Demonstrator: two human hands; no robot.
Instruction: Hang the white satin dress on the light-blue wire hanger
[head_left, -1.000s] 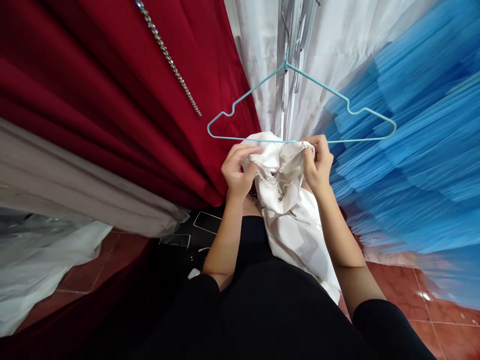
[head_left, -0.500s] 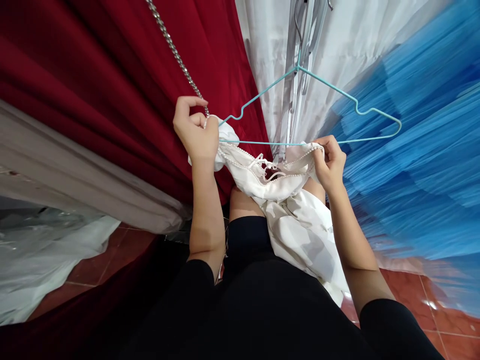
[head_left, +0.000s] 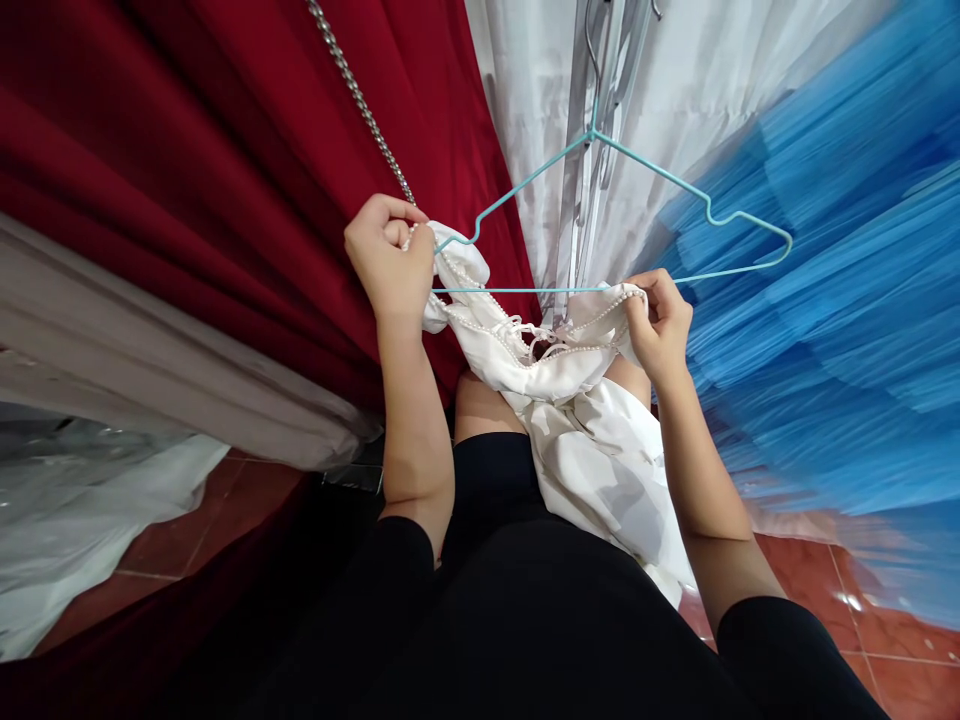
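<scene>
A white dress (head_left: pixel 600 460) with bead-trimmed edges and lacing at its opening hangs between my hands and drapes down over my right leg. My left hand (head_left: pixel 394 255) is closed, pinching one shoulder of the dress near the left end of a light-blue wire hanger (head_left: pixel 555 160). The hanger's left tip lies against that fabric, partly hidden by the hand. With closed fingers my right hand (head_left: pixel 660 320) grips the beaded edge on the other side. The hanger's lower bar passes behind this hand, and its right end sticks out bare. Its hook goes up toward a metal rail.
Red fabric (head_left: pixel 435 110) with a beaded strand (head_left: pixel 360 100) hangs at left, above pale fabric (head_left: pixel 187 340). White fabric (head_left: pixel 517 80) and a metal rack post (head_left: pixel 585 220) stand ahead. Blue tulle (head_left: pixel 840 300) fills the right. Red tiles (head_left: pixel 817 590) cover the floor.
My left hand has closed more on the dress shoulder, which has shifted up around the hanger's left end. The hanger has moved slightly left; my right hand stays nearly still.
</scene>
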